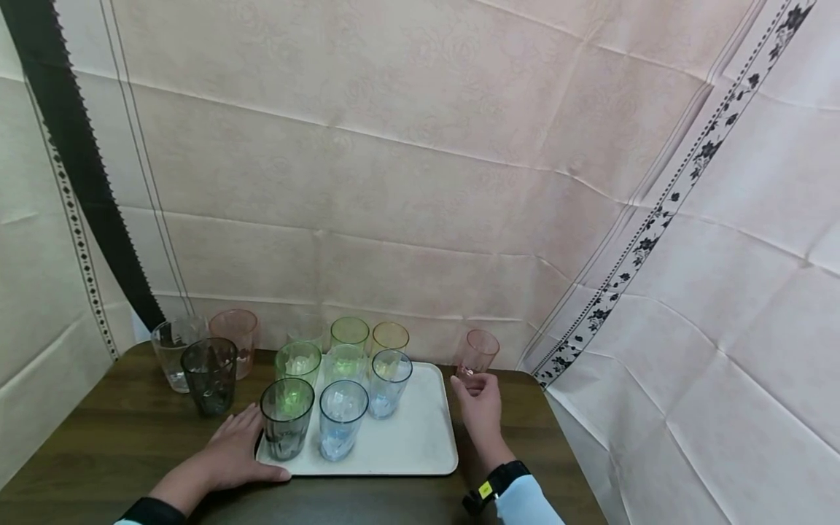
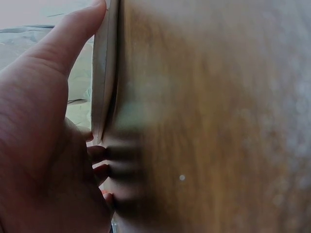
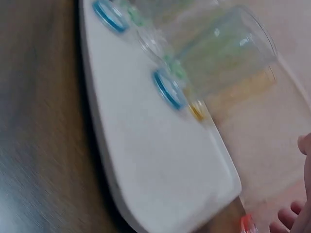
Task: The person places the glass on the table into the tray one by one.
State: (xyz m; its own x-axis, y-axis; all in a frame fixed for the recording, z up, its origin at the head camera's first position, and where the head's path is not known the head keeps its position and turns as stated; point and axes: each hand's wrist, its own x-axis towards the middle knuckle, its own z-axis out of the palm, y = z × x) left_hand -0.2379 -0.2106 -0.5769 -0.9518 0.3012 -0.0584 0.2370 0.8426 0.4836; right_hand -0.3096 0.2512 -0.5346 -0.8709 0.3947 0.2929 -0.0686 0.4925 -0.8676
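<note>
Your right grip (image 1: 482,408), right of centre in the lower half of the head view, reaches the foot of the pink glass (image 1: 477,352); you cannot tell from these views whether its fingers pinch it. From the right wrist, thumb and fingertips stand apart at the lower right of the frame, with the red foot just beside the fingertips.

Your left grip (image 1: 232,456), at the lower left, lies unclenched against the white tray (image 1: 420,437): thumb extended on its front edge, fingers reaching along its left side.

Nearest your left fingers on the tray is a grey glass (image 1: 286,430), with a blue glass (image 1: 343,423) to its right. Behind them you see a green glass (image 1: 298,361), a second blue glass (image 1: 390,386) and, toward the back, an amber glass (image 1: 390,337), among others.

Farther left in the frame, off the tray, a dark glass (image 1: 210,379), a clear glass (image 1: 173,357) and a reddish glass (image 1: 239,343) stand grouped on your brown worktop (image 1: 341,499). Pale, creased cloth (image 1: 367,189) fills the upper frame.
</note>
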